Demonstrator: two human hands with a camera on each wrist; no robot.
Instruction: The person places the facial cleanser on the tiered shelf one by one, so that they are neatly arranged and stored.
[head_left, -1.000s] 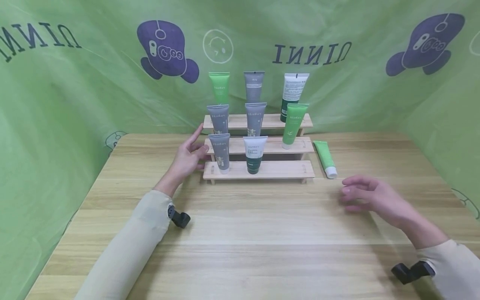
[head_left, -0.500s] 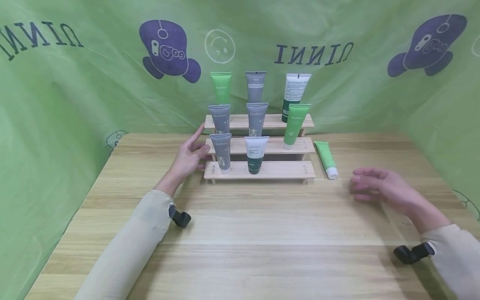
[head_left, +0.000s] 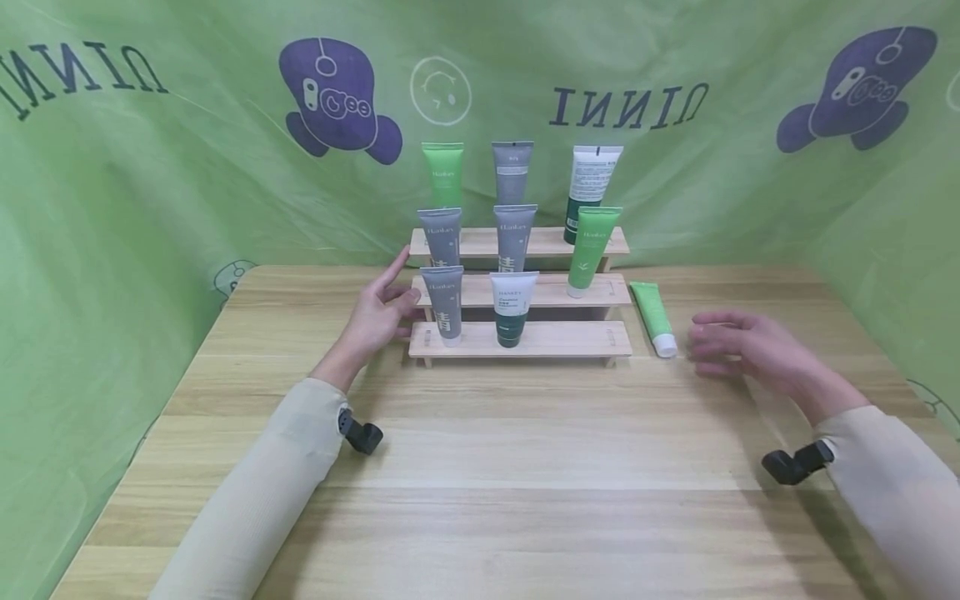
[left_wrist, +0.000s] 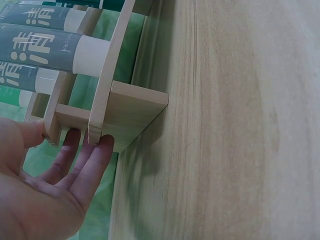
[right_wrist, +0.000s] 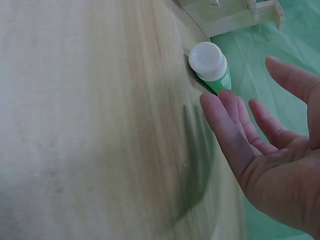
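My left hand (head_left: 384, 310) is at the left end of a three-step wooden display stand (head_left: 555, 335). In the left wrist view its thumb touches a shelf end, and other fingertips (left_wrist: 104, 145) rest against the front shelf's end. My right hand (head_left: 753, 346) hovers over the table with fingers spread and nothing in them. Just left of it lies a green tube (head_left: 654, 319) with a white cap (right_wrist: 206, 59) toward me. On the front shelf stand a grey tube (head_left: 444, 304) and a white-and-dark-green tube (head_left: 512, 307), both on their caps.
The middle shelf bears two grey tubes (head_left: 514, 237) and a green tube (head_left: 592, 250). Behind them on the top shelf stand a green tube (head_left: 444, 175), a grey tube (head_left: 513, 173) and a white-and-green tube (head_left: 592, 183). A green printed curtain (head_left: 712, 192) hangs behind the wooden table (head_left: 525, 467).
My right hand first moves away and to the right, then back left, closer to the lying green tube. The left hand stays against the stand, and the tubes keep their places.
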